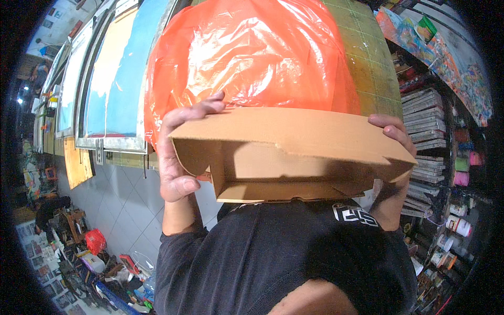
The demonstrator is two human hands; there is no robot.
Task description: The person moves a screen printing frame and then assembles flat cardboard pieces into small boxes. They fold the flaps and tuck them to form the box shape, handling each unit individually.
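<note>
A brown cardboard box [315, 131] is held up in front of my chest, its lid flap toward the top and its hollow inside showing. My left hand [181, 142] grips the box's left end, thumb below and fingers over the upper edge. At the right end, the fingers of my right hand [395, 131] curl over the flap's edge; the rest of that hand is mostly hidden behind the cardboard. Just beyond the box, a large shiny orange plastic bag [252, 52] lies spread on the green gridded table [370, 58].
Framed screens [113, 79] with blue and white surfaces stand at the left of the table. Stacked frames [425, 121] fill a rack at right, with jars [458, 226] lower down. Clutter, including a red plastic bag [95, 241], covers the lower-left tiled floor.
</note>
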